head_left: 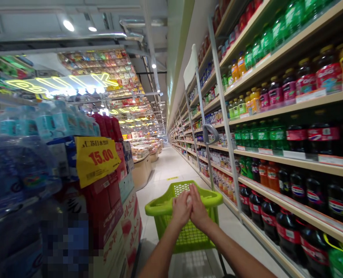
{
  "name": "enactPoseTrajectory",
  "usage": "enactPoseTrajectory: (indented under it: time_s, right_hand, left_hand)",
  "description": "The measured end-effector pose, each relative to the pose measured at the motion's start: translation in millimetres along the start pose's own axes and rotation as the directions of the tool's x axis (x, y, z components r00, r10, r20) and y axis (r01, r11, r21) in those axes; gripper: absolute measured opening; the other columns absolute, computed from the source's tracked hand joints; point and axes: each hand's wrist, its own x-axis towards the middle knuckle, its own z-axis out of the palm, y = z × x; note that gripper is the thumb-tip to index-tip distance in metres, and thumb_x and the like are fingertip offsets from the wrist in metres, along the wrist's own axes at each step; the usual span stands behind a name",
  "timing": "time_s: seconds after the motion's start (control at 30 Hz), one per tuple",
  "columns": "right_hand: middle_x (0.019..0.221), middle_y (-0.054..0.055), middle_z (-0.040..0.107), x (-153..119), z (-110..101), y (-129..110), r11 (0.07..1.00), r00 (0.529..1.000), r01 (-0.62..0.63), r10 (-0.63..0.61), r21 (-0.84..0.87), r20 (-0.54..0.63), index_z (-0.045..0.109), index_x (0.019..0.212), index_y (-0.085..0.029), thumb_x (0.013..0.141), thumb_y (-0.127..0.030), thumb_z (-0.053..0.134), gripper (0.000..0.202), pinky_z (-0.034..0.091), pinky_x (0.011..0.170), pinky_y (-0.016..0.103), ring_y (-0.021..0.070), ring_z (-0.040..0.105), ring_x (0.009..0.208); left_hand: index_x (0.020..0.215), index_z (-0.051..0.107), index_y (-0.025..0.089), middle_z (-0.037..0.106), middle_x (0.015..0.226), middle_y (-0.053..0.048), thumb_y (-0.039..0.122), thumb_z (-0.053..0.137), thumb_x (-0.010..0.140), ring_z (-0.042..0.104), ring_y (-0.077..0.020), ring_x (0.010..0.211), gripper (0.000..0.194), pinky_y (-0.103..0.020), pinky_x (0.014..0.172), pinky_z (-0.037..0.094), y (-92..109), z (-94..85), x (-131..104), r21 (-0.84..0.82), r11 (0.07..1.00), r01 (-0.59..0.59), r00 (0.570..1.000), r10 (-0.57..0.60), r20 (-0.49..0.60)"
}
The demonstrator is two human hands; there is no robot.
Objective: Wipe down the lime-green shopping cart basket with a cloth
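Okay so from where I'm standing there's a person in the aisle with a lime-green plastic shopping cart [163, 227] right in front of them, between a drinks stack and the long shelves. The cart's a tapered tub, walls punched into a little lattice, with a fat, smooth, rounded rim at the top. Left hand [181, 208] and right hand [199, 210] come together over the near side, touching each other, left fingers bent a bit, right fingers pretty straight and pointing up. Can't tell if there's anything between the palms, or whether either one actually grips the rim.

Left side: glossy cardboard cartons [129, 227], boxy and printed, with crinkly shrink-wrapped water bottles [59, 119] on top and a flat yellow price sign [97, 160] reading 15.00. Right side: pale-edged shelves [293, 156] full of shiny round plastic bottles, dark cola [297, 189] down low, plus slim metal uprights. Floor's smooth, pale tile [167, 164]. Overhead, a glowing yellow BULK sign [61, 83] in tube lettering.
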Motion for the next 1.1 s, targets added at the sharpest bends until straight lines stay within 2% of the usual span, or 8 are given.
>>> enactPoseTrajectory:
  time_s: [0.17, 0.3, 0.47, 0.53, 0.73, 0.8, 0.93, 1.1]
  right_hand:
    - [0.129, 0.015, 0.045, -16, -44, 32, 0.963, 0.972, -0.026, 0.086, -0.268, 0.217, 0.027, 0.135, -0.011, 0.057, -0.014, 0.049, 0.08, 0.02, 0.103, 0.055, 0.0296, 0.036, 0.122]
    - [0.113, 0.012, 0.056, -21, -63, 41, 0.956, 0.981, 0.004, 0.053, -0.295, 0.187, 0.025, 0.136, -0.012, 0.062, -0.014, 0.044, 0.076, 0.024, 0.102, 0.049, 0.0238, 0.047, 0.109]
    - [0.106, 0.01, 0.058, -21, -55, 40, 0.966, 0.994, 0.016, 0.011, -0.259, 0.105, 0.019, 0.137, -0.013, 0.062, -0.01, 0.039, 0.077, 0.026, 0.1, 0.05, 0.0233, 0.05, 0.104]
    - [0.105, 0.009, 0.059, -22, -50, 41, 0.966, 0.997, 0.024, -0.006, -0.256, 0.071, 0.017, 0.137, -0.012, 0.061, -0.008, 0.038, 0.079, 0.027, 0.1, 0.05, 0.0231, 0.051, 0.102]
    - [0.106, 0.008, 0.059, -28, -52, 48, 0.963, 0.997, 0.074, -0.065, -0.261, 0.043, 0.016, 0.137, -0.013, 0.059, -0.007, 0.036, 0.081, 0.031, 0.097, 0.05, 0.0234, 0.051, 0.103]
    - [0.106, 0.008, 0.059, -28, -55, 49, 0.968, 0.997, 0.077, -0.068, -0.241, 0.045, 0.016, 0.137, -0.014, 0.059, -0.006, 0.035, 0.081, 0.032, 0.096, 0.05, 0.0231, 0.051, 0.103]
    - [0.1, 0.005, 0.063, -26, -60, 44, 0.983, 0.999, 0.033, -0.029, -0.181, 0.021, 0.016, 0.138, -0.016, 0.059, -0.006, 0.034, 0.081, 0.034, 0.095, 0.048, 0.0218, 0.054, 0.099]
    - [0.092, 0.004, 0.066, -16, -66, 37, 0.99, 0.998, -0.053, 0.057, -0.129, 0.028, 0.021, 0.137, -0.016, 0.064, -0.01, 0.035, 0.075, 0.042, 0.087, 0.043, 0.0208, 0.058, 0.089]
  left_hand:
    - [0.098, 0.056, 0.023, 0.057, 0.112, -0.005, 0.03, 0.048, 0.076, 0.048, -0.0215, 0.107, 0.024, -0.048, 0.1, 0.022, 15, 23.0, 1, 0.253, 0.967, -0.01, 0.995, 0.034, -0.089]
    - [0.094, 0.057, 0.021, 0.061, 0.106, -0.004, 0.016, 0.045, 0.076, 0.051, -0.0184, 0.104, 0.022, -0.042, 0.1, 0.025, -13, 3.7, -4, 0.281, 0.954, -0.103, 0.982, 0.143, -0.125]
    - [0.087, 0.058, 0.015, 0.063, 0.092, -0.009, 0.019, 0.038, 0.081, 0.057, -0.0202, 0.088, 0.021, -0.037, 0.084, 0.04, -52, -18.8, -6, 0.174, 0.972, 0.161, 0.927, -0.089, -0.364]
    - [0.09, 0.056, 0.016, 0.062, 0.092, -0.008, 0.022, 0.038, 0.082, 0.057, -0.0189, 0.086, 0.021, -0.034, 0.08, 0.043, -45, -4.6, -3, 0.136, 0.984, 0.113, 0.939, -0.061, -0.339]
    - [0.115, 0.045, 0.017, 0.048, 0.125, -0.011, 0.013, 0.047, 0.073, 0.041, -0.0215, 0.118, 0.042, -0.04, 0.099, 0.034, -8, 45.5, -1, 0.135, 0.941, -0.309, 0.94, 0.324, -0.104]
    - [0.114, 0.047, 0.019, 0.048, 0.124, -0.009, 0.011, 0.045, 0.074, 0.042, -0.0206, 0.117, 0.041, -0.04, 0.1, 0.033, -19, 35.5, -4, 0.137, 0.941, -0.309, 0.943, 0.322, -0.085]
    - [0.106, 0.05, 0.016, 0.053, 0.114, -0.01, 0.008, 0.04, 0.075, 0.048, -0.0202, 0.108, 0.034, -0.04, 0.096, 0.037, -47, 2.8, -9, 0.102, 0.991, -0.081, 0.964, 0.104, -0.246]
    - [0.09, 0.053, 0.019, 0.057, 0.094, -0.003, 0.01, 0.04, 0.078, 0.053, -0.0156, 0.092, 0.02, -0.033, 0.086, 0.043, -3, 24.8, 0, 0.083, 0.984, -0.159, 0.974, 0.17, -0.152]
